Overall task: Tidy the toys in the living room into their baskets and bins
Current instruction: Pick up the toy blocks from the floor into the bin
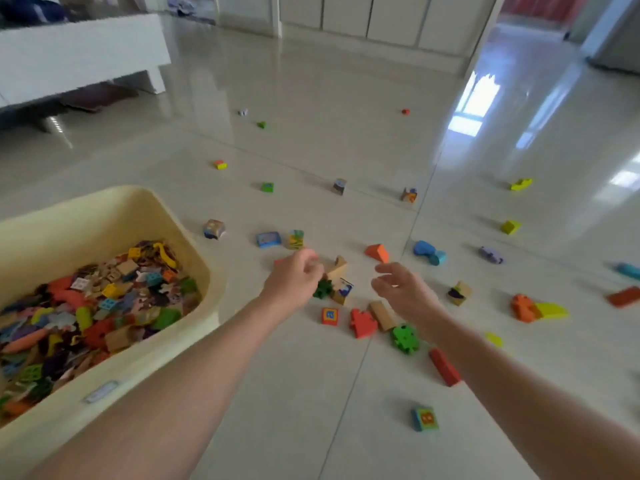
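Bin (194, 251): smooth cream plastic, rounded, near left, heaped with blocks.
Red block (444, 366): oblong, long axis near-right to far-left.
Left hand (294, 280): fingers loosely curled, empty.
Right hand (403, 289): open.

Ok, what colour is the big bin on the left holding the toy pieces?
The bin is pale yellow, almost cream. The head view, the only one, shows it clearly.

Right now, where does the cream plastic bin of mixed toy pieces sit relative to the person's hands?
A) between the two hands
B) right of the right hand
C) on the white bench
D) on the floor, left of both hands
D: the cream plastic bin stands on the tiled floor, left of the left hand and the right hand.
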### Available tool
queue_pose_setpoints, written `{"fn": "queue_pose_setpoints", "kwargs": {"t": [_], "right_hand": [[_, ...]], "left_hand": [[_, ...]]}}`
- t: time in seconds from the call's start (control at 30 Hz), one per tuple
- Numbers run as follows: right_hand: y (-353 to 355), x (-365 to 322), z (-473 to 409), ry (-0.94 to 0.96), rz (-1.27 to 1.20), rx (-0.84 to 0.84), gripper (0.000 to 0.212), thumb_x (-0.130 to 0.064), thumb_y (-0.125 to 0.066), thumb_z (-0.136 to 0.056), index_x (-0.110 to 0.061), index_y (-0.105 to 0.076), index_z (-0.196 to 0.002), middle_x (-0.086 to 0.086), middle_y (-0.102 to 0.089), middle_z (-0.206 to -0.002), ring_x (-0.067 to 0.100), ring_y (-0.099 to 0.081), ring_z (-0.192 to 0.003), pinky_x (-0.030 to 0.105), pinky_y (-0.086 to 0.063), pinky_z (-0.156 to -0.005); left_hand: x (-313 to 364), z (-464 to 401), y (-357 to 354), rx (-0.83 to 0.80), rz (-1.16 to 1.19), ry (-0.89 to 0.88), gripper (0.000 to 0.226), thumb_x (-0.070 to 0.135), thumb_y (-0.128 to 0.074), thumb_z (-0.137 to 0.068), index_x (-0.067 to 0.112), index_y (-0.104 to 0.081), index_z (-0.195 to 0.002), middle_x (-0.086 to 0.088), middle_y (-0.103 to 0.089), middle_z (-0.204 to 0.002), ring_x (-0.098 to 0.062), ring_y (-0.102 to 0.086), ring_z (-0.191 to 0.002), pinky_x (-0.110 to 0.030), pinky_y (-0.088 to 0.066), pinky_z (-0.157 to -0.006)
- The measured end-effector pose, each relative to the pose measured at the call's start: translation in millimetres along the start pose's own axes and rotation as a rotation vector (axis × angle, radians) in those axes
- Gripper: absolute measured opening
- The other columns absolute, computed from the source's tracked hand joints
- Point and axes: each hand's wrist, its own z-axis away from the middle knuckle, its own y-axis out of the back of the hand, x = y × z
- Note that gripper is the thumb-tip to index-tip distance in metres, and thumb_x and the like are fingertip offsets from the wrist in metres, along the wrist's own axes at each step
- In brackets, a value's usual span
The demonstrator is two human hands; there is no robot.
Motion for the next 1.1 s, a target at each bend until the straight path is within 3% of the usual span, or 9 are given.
{"fn": "queue_pose_setpoints", "kwargs": {"t": [0.13, 0.27, 0.4, 0.57, 0.7, 0.8, 0.87, 0.97, 1.1], "right_hand": [[28, 64, 9, -0.173, -0.022, 0.058, 0.031, -0.02, -0.054, -0.092, -0.016, -0.053, -0.123, 0.007, -0.06, -0.117, 0.019, -0.057, -0.098, 0.031, -0.047, -0.082], [35, 95, 13, -0.166, 0.045, 0.06, 0.031, -0.017, -0.054, -0.092, -0.012, -0.055, -0.123, 0.009, -0.059, -0.116, 0.021, -0.058, -0.104, 0.028, -0.044, -0.086], [28, 105, 8, -0.148, 0.068, 0.01, 0.031, -0.019, -0.054, -0.092, -0.015, -0.055, -0.123, 0.003, -0.058, -0.109, 0.015, -0.054, -0.096, 0.026, -0.043, -0.084], [12, 103, -3, -0.12, 0.125, -0.042, 0.03, -0.018, -0.053, -0.092, -0.017, -0.054, -0.122, -0.001, -0.056, -0.107, 0.012, -0.052, -0.092, 0.022, -0.04, -0.077], [-8, 93, -13, -0.04, 0.199, -0.001, 0.029, -0.015, -0.053, -0.091, -0.014, -0.058, -0.12, 0.002, -0.061, -0.109, 0.016, -0.055, -0.095, 0.023, -0.041, -0.083], [-28, 81, -25, 0.0, 0.317, -0.049, 0.031, -0.02, -0.05, -0.091, -0.017, -0.055, -0.122, 0.004, -0.059, -0.119, 0.024, -0.055, -0.109, 0.027, -0.042, -0.085], [-43, 73, -31, 0.007, 0.474, -0.081, 0.033, -0.028, -0.049, -0.091, -0.019, -0.05, -0.123, 0.004, -0.052, -0.124, 0.026, -0.051, -0.114, 0.032, -0.043, -0.081], [-68, 66, -37, 0.035, 0.716, -0.128, 0.046, -0.035, -0.056, -0.088, -0.02, -0.041, -0.129, 0.005, -0.044, -0.126, 0.026, -0.046, -0.114, 0.033, -0.041, -0.071], [-86, 62, -41, -0.043, 0.771, -0.174, 0.053, -0.019, -0.062, -0.087, -0.015, -0.035, -0.133, 0.011, -0.038, -0.128, 0.029, -0.043, -0.116, 0.038, -0.044, -0.084]], "left_hand": [[-17, 5, -76, -0.181, -0.173, -0.086, 0.031, 0.017, -0.05, -0.093, 0.01, -0.056, -0.122, -0.01, -0.06, -0.121, -0.026, -0.054, -0.115, -0.033, -0.042, -0.094], [-39, -5, -113, -0.113, -0.446, -0.145, 0.041, 0.011, -0.049, -0.09, 0.011, -0.044, -0.131, -0.009, -0.043, -0.132, -0.026, -0.04, -0.123, -0.035, -0.037, -0.101], [-56, -18, -124, -0.177, -0.576, -0.161, 0.043, 0.013, -0.051, -0.089, 0.014, -0.044, -0.132, -0.008, -0.039, -0.134, -0.025, -0.038, -0.125, -0.036, -0.037, -0.102], [-68, -16, -129, -0.152, -0.721, -0.257, 0.025, 0.016, -0.049, -0.093, 0.012, -0.055, -0.117, -0.008, -0.047, -0.128, -0.026, -0.042, -0.116, -0.032, -0.038, -0.091], [-60, -19, -120, 0.043, -0.215, -0.062, 0.026, 0.02, -0.053, -0.091, 0.009, -0.059, -0.114, -0.011, -0.06, -0.106, -0.027, -0.055, -0.102, -0.032, -0.039, -0.083], [-51, -21, -104, 0.061, 0.217, 0.183, 0.026, 0.019, -0.057, -0.088, 0.009, -0.058, -0.112, -0.005, -0.059, -0.078, -0.026, -0.058, -0.077, -0.034, -0.046, -0.074], [-50, -19, -87, 0.063, 0.456, 0.275, 0.019, 0.014, -0.059, -0.087, 0.008, -0.057, -0.104, -0.003, -0.055, -0.065, -0.014, -0.056, -0.055, -0.027, -0.05, -0.059], [-57, -14, -59, 0.108, 0.611, 0.328, 0.009, 0.013, -0.061, -0.087, 0.013, -0.056, -0.094, -0.001, -0.055, -0.061, -0.001, -0.05, -0.036, -0.016, -0.047, -0.044], [-67, -11, -31, 0.133, 0.733, 0.356, 0.013, 0.014, -0.06, -0.089, 0.018, -0.053, -0.078, -0.005, -0.058, -0.063, -0.004, -0.053, -0.035, -0.015, -0.047, -0.041]]}}
